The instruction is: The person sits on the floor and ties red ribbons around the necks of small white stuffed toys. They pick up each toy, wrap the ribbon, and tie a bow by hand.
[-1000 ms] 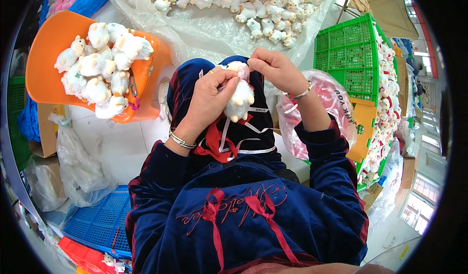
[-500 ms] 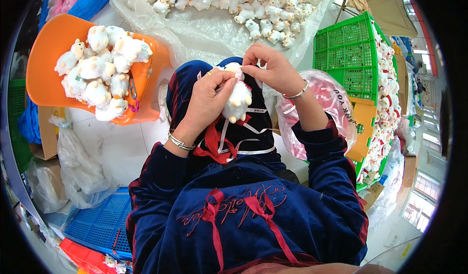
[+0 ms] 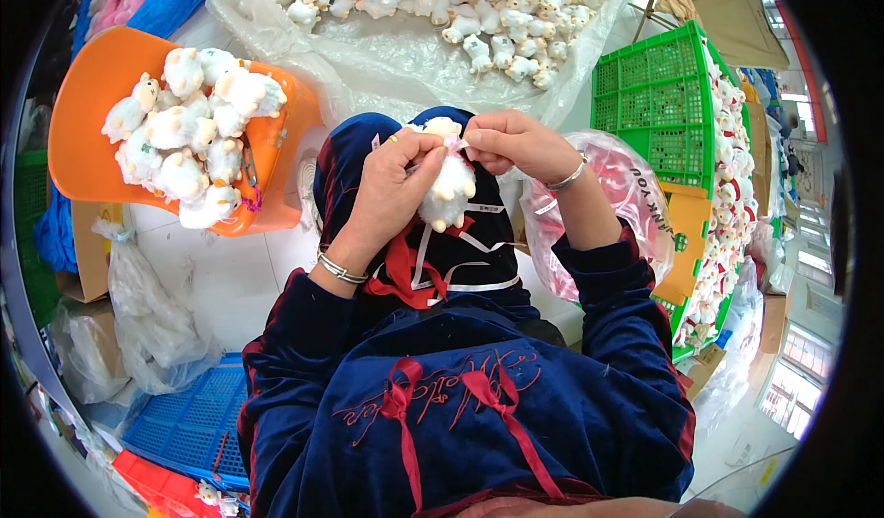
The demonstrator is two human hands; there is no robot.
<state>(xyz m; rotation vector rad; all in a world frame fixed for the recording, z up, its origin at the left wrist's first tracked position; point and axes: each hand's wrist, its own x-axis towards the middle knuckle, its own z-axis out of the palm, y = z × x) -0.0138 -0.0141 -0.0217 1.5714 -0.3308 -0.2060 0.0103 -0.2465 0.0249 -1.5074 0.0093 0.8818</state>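
Observation:
A small white plush toy [image 3: 447,196] with cream feet is held upright over my lap. My left hand [image 3: 391,182] is closed round its upper side, the fingers at its neck. A pale pink ribbon [image 3: 454,144] shows at the toy's neck. Beside it, my right hand [image 3: 529,147] is closed in a pinch at the ribbon's end, with the fingertips partly hidden. Across my dark trousers lie red ribbon [image 3: 401,265] and several white strips [image 3: 481,288].
At left, an orange chair [image 3: 97,94] bears heaped plush toys [image 3: 189,127] and thread snips [image 3: 250,163]. More toys [image 3: 516,21] lie on a plastic sheet [image 3: 368,71] ahead. At right stand a pink-filled clear bag [image 3: 599,214] and a green crate [image 3: 649,104]; a blue crate [image 3: 193,426] is lower left.
My right hand has come down slightly and turned, its fingers now curled together beside the toy's neck. My left hand and the plush toy have stayed nearly still.

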